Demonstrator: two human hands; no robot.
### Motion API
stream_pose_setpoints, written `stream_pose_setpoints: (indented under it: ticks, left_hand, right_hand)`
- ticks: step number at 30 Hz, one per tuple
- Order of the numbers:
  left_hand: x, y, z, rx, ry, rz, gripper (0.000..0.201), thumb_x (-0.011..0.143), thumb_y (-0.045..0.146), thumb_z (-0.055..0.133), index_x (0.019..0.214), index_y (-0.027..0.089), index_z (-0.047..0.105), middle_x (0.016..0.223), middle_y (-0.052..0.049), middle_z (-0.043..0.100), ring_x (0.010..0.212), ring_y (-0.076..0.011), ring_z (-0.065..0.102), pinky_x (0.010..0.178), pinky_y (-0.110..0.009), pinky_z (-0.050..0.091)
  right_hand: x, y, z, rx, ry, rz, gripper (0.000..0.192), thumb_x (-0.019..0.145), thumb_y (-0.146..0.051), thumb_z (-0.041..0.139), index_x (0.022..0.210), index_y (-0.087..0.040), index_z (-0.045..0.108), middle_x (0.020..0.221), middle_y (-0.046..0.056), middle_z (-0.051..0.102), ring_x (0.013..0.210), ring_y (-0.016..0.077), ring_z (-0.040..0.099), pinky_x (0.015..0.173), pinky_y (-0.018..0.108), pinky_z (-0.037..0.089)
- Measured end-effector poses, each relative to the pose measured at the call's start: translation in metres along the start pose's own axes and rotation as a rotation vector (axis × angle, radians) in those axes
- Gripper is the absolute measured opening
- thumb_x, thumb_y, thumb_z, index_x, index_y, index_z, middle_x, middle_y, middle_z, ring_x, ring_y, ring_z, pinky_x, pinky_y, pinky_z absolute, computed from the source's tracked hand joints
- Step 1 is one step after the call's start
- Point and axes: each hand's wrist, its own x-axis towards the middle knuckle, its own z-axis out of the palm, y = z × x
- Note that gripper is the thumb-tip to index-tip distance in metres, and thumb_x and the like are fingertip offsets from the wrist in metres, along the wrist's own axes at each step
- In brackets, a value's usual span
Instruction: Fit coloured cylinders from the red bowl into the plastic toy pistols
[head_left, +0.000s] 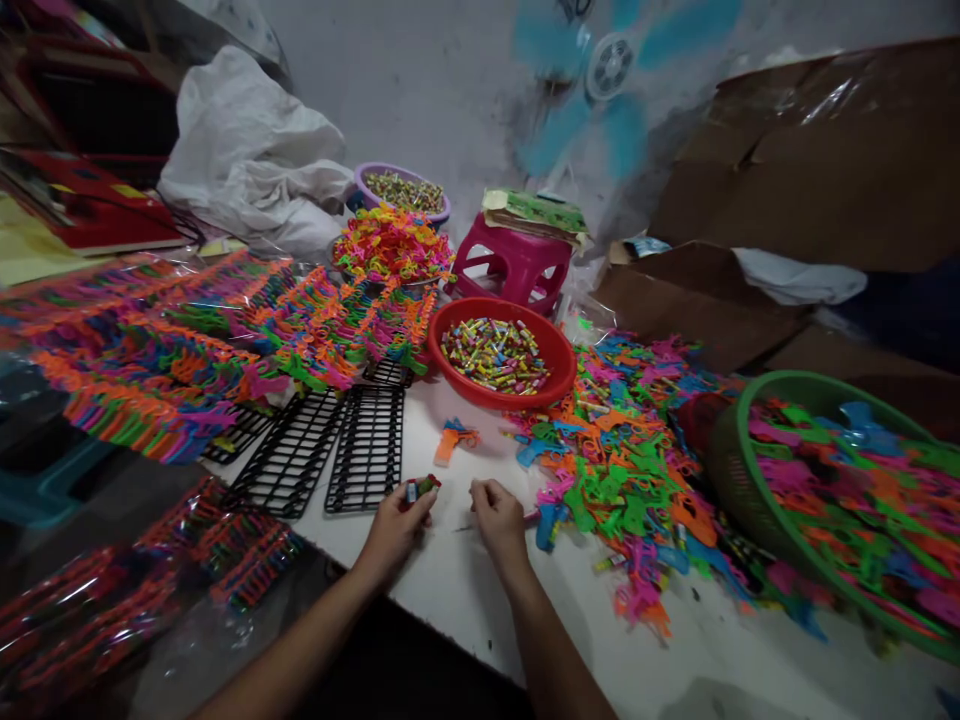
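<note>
The left hand (394, 525) pinches a small bundle of wrapped candies (421, 487) between thumb and fingertips, holding it just above the white table (480, 590) near its near edge; the bundle's long axis runs roughly left to right, its free end pointing toward the right hand (496, 515). That hand is just beside it, loosely curled with fingertips bent down to the tabletop, and I cannot tell whether it holds anything. Between the two hands is bare table. An orange-and-blue toy pistol (455, 439) lies alone farther in, about as near to one hand as to the other. Beyond it sits a red bowl of candies (499, 352), and to the right a loose heap of coloured plastic toys (622, 470) spreads toward a green basket (757, 500) full of the same. To the left, black wire racks (330, 450) lie flat, with rows of packed toys (150, 370) behind them. A pink stool (510, 268), cardboard and a turning fan stand toward the wall.
</note>
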Motion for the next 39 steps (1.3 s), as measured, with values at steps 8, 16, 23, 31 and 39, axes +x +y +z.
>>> stream_pose_setpoints:
  ticks: [8,16,23,31,39]
  left_hand:
    - [-0.005,-0.001,0.002,0.285,-0.016,0.206,0.026,0.070,0.036,0.057,0.083,0.014,0.061,0.060,0.003,0.056,0.050,-0.0099,0.050,0.048,-0.020,0.038]
    - [0.004,-0.004,-0.003,0.010,0.049,0.051,0.038,0.067,0.044,0.059,0.092,0.017,0.052,0.056,0.006,0.055,0.033,-0.0049,0.041,0.032,-0.016,0.027]
    - [-0.001,0.004,0.013,-0.248,-0.086,-0.037,0.034,0.062,0.036,0.068,0.087,0.017,0.055,0.051,0.009,0.045,0.037,-0.0029,0.038,0.036,-0.015,0.025]
    - [-0.010,0.015,0.018,-0.167,-0.180,-0.054,0.034,0.062,0.039,0.067,0.085,0.015,0.058,0.045,0.010,0.039,0.036,-0.0035,0.030,0.037,-0.016,0.024]
    - [-0.012,0.036,0.022,0.272,-0.288,0.270,0.026,0.070,0.035,0.058,0.084,0.015,0.067,0.075,-0.003,0.062,0.061,-0.0126,0.053,0.056,-0.021,0.043]
  right_hand:
    - [0.062,-0.023,0.037,-0.285,0.046,0.101,0.040,0.070,-0.055,0.047,0.074,-0.018,0.062,0.074,0.010,0.064,0.075,0.0237,0.058,0.064,0.030,0.037]
    - [0.048,-0.011,0.042,-0.050,-0.040,-0.043,0.026,0.076,-0.041,0.044,0.075,-0.018,0.056,0.065,0.001,0.059,0.062,0.0152,0.054,0.060,0.025,0.039]
    - [-0.019,-0.001,0.008,0.210,-0.104,-0.068,0.032,0.084,-0.043,0.034,0.063,-0.020,0.040,0.052,-0.006,0.041,0.049,0.0093,0.039,0.049,0.020,0.032]
    - [-0.026,-0.012,0.000,0.248,-0.100,-0.112,0.028,0.084,-0.039,0.037,0.063,-0.020,0.038,0.051,-0.007,0.036,0.048,0.0091,0.035,0.048,0.021,0.028]
    - [-0.027,-0.019,-0.006,0.223,-0.009,-0.095,0.028,0.084,-0.040,0.033,0.066,-0.021,0.042,0.057,-0.004,0.043,0.053,0.0109,0.041,0.052,0.022,0.033]
